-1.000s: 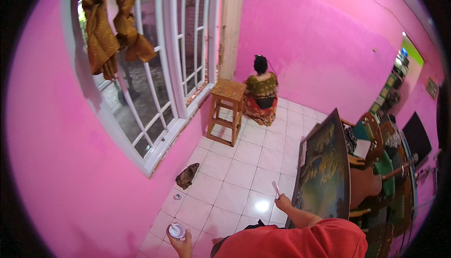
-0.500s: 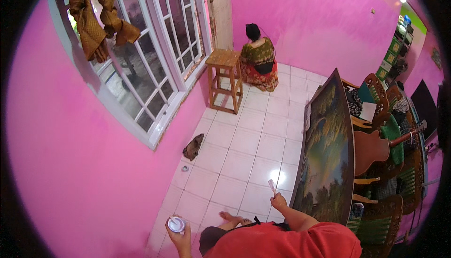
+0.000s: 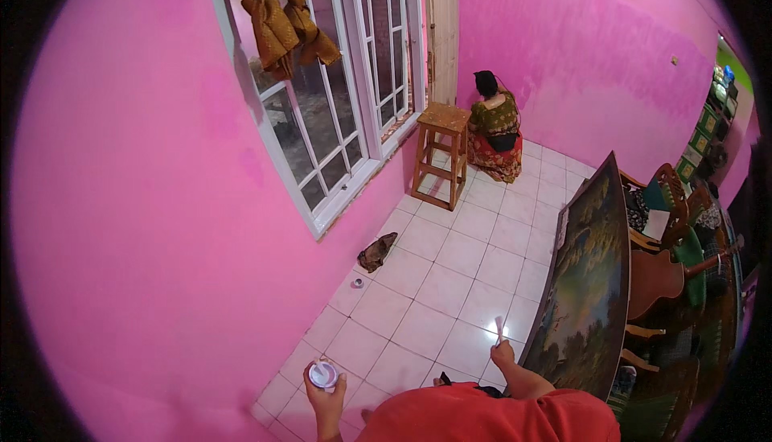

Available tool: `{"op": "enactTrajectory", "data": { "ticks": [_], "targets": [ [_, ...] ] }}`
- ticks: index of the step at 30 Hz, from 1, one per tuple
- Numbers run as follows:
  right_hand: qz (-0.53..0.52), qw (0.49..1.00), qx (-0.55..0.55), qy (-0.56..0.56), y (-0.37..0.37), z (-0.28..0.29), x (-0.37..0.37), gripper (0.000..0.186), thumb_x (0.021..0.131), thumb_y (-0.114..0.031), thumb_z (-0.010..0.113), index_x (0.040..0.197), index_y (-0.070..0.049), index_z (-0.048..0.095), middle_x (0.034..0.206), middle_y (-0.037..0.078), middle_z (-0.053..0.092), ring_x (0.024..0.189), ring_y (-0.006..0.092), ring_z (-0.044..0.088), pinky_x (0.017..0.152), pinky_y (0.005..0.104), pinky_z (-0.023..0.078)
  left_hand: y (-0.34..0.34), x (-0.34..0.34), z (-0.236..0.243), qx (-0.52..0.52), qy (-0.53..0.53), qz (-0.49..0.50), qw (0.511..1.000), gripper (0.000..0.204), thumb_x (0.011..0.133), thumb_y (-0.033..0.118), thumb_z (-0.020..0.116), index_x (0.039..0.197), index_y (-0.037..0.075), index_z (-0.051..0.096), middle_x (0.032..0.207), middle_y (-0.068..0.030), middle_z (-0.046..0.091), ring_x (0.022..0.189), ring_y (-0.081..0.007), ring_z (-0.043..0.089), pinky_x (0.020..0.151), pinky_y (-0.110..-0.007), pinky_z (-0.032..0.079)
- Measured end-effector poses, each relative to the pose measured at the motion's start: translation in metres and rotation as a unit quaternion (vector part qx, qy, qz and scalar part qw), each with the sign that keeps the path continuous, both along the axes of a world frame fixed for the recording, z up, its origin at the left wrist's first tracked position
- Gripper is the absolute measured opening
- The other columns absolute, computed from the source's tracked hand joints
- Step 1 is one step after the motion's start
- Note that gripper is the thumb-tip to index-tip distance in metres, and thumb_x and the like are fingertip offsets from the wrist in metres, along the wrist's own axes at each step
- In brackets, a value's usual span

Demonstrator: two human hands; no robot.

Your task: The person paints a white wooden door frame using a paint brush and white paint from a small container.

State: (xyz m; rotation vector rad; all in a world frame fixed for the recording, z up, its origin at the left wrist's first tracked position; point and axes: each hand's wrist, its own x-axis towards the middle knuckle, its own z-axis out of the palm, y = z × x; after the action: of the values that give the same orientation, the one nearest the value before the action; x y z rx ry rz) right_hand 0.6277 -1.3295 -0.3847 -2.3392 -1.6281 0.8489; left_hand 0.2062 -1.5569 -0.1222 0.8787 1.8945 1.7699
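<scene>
My left hand [image 3: 325, 400] is wrapped round a small round tub [image 3: 328, 378] at the bottom, left of my red shirt. Pale, paint-like stuff coats its inside, and a light stick or brush handle [image 3: 320, 367] leans at the rim. Lower right of the middle, my right hand [image 3: 503, 353] grips a flat paintbrush [image 3: 499, 328] by its handle, head pointing up and away from me over the tiles. The pink wall [image 3: 161, 201] rises on my left.
A person [image 3: 496, 128] squats by the far wall beside a wooden stool [image 3: 441, 148]. A crumpled brown cloth or bag [image 3: 377, 252] and a small round object [image 3: 357, 283] lie on the tiles. To the right, a large painting [image 3: 583, 281] leans before chairs and a guitar [image 3: 655, 281].
My view has swung left, so the room sits further right in the picture. The brush in my right hand now points more straight ahead. Both hands keep their hold.
</scene>
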Motion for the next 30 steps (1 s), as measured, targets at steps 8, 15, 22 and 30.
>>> {"op": "enactTrajectory", "data": {
  "ticks": [8, 15, 22, 30],
  "targets": [
    [0.139, 0.988, 0.041, 0.052, -0.019, 0.015, -0.132, 0.038, 0.086, -0.03, 0.064, 0.1, 0.004, 0.052, 0.087, 0.025, 0.068, 0.085, 0.0425, 0.069, 0.077, 0.0509, 0.055, -0.078, -0.054, -0.016, 0.031, -0.02, 0.065, 0.997, 0.07, 0.076, -0.007, 0.072, 0.136, 0.002, 0.038, 0.126, -0.0146, 0.055, 0.114, -0.0246, 0.058, 0.095, -0.036, 0.05],
    [0.179, 0.977, 0.098, 0.057, -0.052, 0.035, -0.193, 0.037, 0.087, -0.031, 0.063, 0.098, 0.004, 0.052, 0.085, 0.025, 0.068, 0.082, 0.0432, 0.068, 0.075, 0.0522, 0.054, -0.131, -0.092, -0.024, 0.013, 0.007, 0.076, 0.997, 0.069, 0.075, -0.006, 0.073, 0.135, 0.001, 0.039, 0.125, -0.0147, 0.055, 0.112, -0.0237, 0.058, 0.095, -0.035, 0.049],
    [0.196, 0.978, 0.067, 0.036, -0.067, 0.031, -0.182, 0.037, 0.086, -0.028, 0.063, 0.1, 0.005, 0.052, 0.087, 0.027, 0.068, 0.083, 0.0436, 0.068, 0.076, 0.0521, 0.055, -0.157, -0.103, -0.033, 0.014, -0.016, 0.113, 0.993, 0.067, 0.075, -0.003, 0.075, 0.133, 0.001, 0.041, 0.122, -0.013, 0.055, 0.112, -0.0229, 0.056, 0.097, -0.035, 0.046],
    [0.161, 0.984, 0.071, -0.001, -0.05, 0.017, -0.161, 0.036, 0.082, -0.026, 0.065, 0.097, 0.004, 0.054, 0.088, 0.026, 0.068, 0.084, 0.0431, 0.068, 0.074, 0.0515, 0.055, -0.144, -0.087, -0.021, 0.06, -0.077, 0.106, 0.99, 0.063, 0.082, -0.004, 0.075, 0.134, 0.003, 0.041, 0.115, -0.0078, 0.055, 0.103, -0.018, 0.056, 0.085, -0.032, 0.052]
  ]
}}
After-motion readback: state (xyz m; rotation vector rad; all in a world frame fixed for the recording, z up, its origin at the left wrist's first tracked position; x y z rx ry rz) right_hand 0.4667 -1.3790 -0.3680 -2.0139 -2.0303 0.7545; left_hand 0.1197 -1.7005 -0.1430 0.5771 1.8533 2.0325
